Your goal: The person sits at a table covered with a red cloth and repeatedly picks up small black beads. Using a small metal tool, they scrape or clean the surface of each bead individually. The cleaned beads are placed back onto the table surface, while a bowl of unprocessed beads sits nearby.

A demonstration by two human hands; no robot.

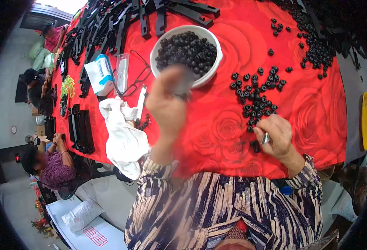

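Note:
My left hand (pixel 166 106) is raised at the near rim of a white bowl (pixel 217 68) heaped with small round black plastic parts (pixel 187 52). Its fingertips are smeared, with a dark blur beside them, so I cannot make out what they hold, if anything. My right hand (pixel 277 133) is closed around a slim silver metal tool (pixel 266 138), most of it hidden in the fist. Just beyond that hand lies a loose cluster of ring-like black parts (pixel 256 102). A dark part (pixel 255 146) rests beside its fingers.
A red rose-patterned cloth (pixel 216 146) covers the table. Left of the bowl lie eyeglasses (pixel 131 83), a blue-and-white packet (pixel 99 75) and a crumpled white cloth (pixel 125 139). Long black strips (pixel 121 29) pile up at the far left. More black parts (pixel 316 50) spread far right. Several people sit along the left side.

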